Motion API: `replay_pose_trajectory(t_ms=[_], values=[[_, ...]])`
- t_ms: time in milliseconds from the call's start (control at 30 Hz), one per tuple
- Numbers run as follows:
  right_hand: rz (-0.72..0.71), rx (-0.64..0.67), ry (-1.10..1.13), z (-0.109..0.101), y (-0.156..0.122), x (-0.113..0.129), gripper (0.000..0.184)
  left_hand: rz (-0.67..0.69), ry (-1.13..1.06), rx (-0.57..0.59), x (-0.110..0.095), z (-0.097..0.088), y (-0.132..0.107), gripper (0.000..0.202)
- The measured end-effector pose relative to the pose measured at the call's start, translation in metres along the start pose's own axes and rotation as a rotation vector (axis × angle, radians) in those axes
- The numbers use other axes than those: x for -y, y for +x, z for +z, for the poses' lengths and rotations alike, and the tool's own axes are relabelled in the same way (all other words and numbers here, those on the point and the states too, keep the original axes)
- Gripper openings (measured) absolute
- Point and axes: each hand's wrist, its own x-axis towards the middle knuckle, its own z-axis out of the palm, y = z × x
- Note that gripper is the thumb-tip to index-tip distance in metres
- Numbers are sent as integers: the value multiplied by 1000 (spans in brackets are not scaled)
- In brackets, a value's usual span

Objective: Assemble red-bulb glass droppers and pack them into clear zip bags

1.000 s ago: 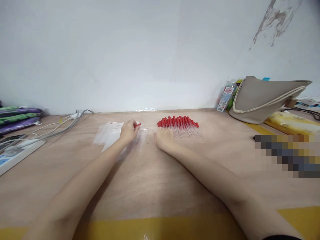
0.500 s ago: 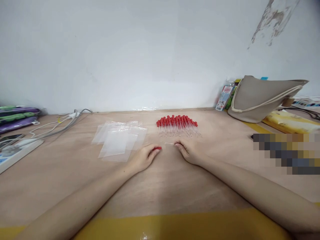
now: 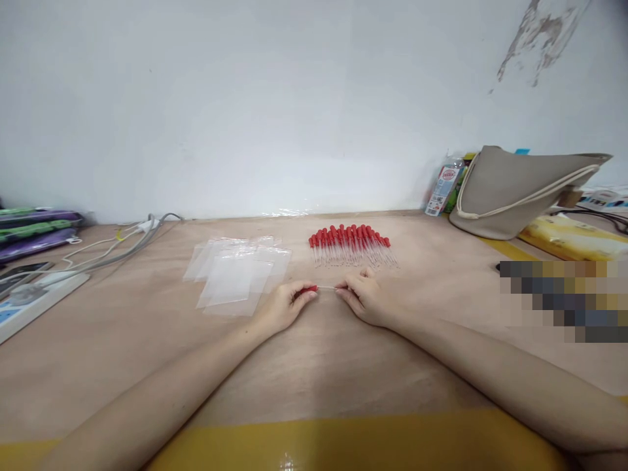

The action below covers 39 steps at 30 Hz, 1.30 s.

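Between the fingers of my left hand [image 3: 284,305] is a small red dropper bulb [image 3: 309,288], its open end facing right. My right hand [image 3: 369,299] pinches the far end of a thin clear dropper tube [image 3: 327,288]. That tube spans the gap between the hands, and its left end meets the bulb; how deep it sits inside cannot be seen. Just beyond my right hand, many red-bulbed droppers [image 3: 350,237] lie side by side in a row, bulbs toward the wall. Overlapping clear plastic bags [image 3: 235,280] are spread beyond my left hand.
A power strip [image 3: 44,297] with cables [image 3: 122,252] and purple-green packages [image 3: 39,229] are at the left. A grey bag [image 3: 520,196], a carton [image 3: 443,190] and a yellow package [image 3: 574,237] stand at the right. The wall [image 3: 294,111] bounds the table's back.
My right hand has moved slightly left and down, bringing the tube to the red bulb, where a gap was before. My left hand has stayed almost still.
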Motion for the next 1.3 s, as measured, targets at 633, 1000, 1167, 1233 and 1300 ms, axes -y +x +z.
replay_pose_trajectory(t_ms=[633, 1000, 1167, 1233, 1300], values=[[-84, 63, -161, -3, 8, 2, 22, 90, 158, 83, 2, -2, 0, 19], [115, 300, 90, -10, 15, 9, 28, 273, 286, 22, 1, -1, -2, 18], [166, 355, 192, -9, 17, 9, 30, 299, 246, -12, -1, -2, -2, 19], [127, 315, 132, -9, 18, 8, 31, 211, 177, -17, 0, -2, -2, 19], [66, 261, 49, -11, 18, 7, 30, 108, 129, -4, 3, -2, -1, 21]])
